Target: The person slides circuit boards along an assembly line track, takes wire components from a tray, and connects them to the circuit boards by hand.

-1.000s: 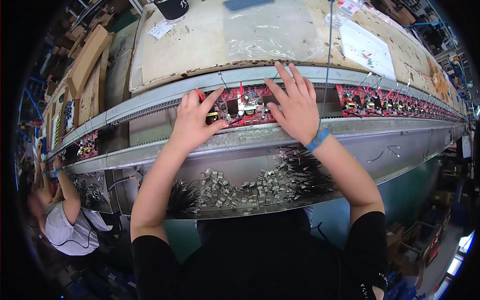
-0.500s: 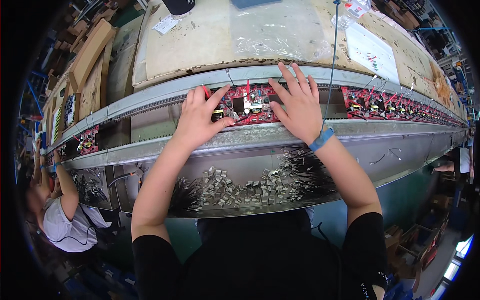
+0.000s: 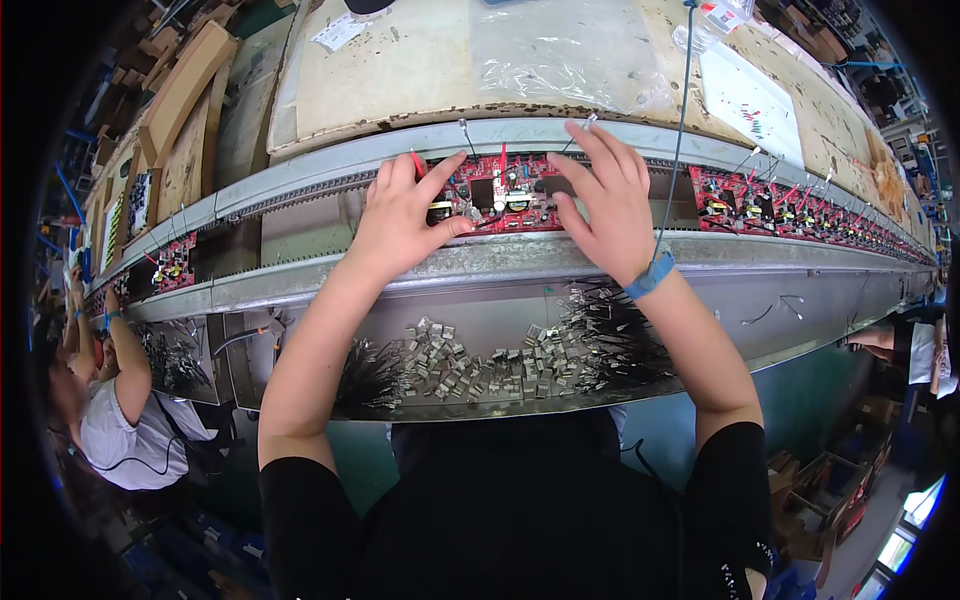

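Note:
A red circuit board [image 3: 517, 203] with black, yellow and white components lies across the conveyor rails in front of me. My left hand [image 3: 405, 220] rests over its left end, thumb and index finger spread apart at the near and far edges. Over its right end is my right hand [image 3: 612, 210], fingers stretched out and bent a little, thumb low by the near edge. Parts of both board ends are hidden under my hands. A thin dark lead with a metal tip [image 3: 466, 133] stands up beyond my left index finger; a similar metal tip [image 3: 590, 122] shows by my right fingertips.
A metal tray [image 3: 480, 408] below the near rail [image 3: 480, 253] holds loose metal clips [image 3: 470, 370] and black wires [image 3: 620, 335]. More red boards [image 3: 780, 210] line the conveyor at right. A blue cord [image 3: 683, 110] hangs beside my right wrist. A co-worker [image 3: 130, 420] works at left.
The fingers of my right hand have drawn closer together and bent a little more. My left hand stays at the board's left end. The whole view has shifted slightly.

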Tool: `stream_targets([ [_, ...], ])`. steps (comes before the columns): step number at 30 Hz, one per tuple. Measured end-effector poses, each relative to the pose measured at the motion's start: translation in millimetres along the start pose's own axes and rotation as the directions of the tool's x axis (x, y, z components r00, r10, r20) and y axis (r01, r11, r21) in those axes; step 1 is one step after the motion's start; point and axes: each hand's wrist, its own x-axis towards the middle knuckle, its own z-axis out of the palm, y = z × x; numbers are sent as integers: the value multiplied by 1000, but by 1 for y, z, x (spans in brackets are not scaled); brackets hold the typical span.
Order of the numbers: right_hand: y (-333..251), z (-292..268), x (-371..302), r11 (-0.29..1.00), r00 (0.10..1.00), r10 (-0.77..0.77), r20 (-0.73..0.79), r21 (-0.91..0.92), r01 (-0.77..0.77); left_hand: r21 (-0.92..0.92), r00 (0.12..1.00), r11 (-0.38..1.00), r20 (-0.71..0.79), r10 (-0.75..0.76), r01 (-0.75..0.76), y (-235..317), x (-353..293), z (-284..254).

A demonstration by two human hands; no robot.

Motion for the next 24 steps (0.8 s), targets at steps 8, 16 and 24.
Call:
stream_targets([
  [8, -93, -5, -38, 883, 739, -392, 548, 449, 136, 9, 1000, 1000, -27, 2, -2, -2, -6, -2],
  [16, -96, 7, -53, 866, 618, -455, 641, 481, 139, 79, 966, 989, -217, 142, -127, 17, -20, -54],
  [24, -91, 1, -48, 872, 616, -390, 685, 490, 7, -75, 993, 990, -3, 122, -122, 64, -68, -61],
])
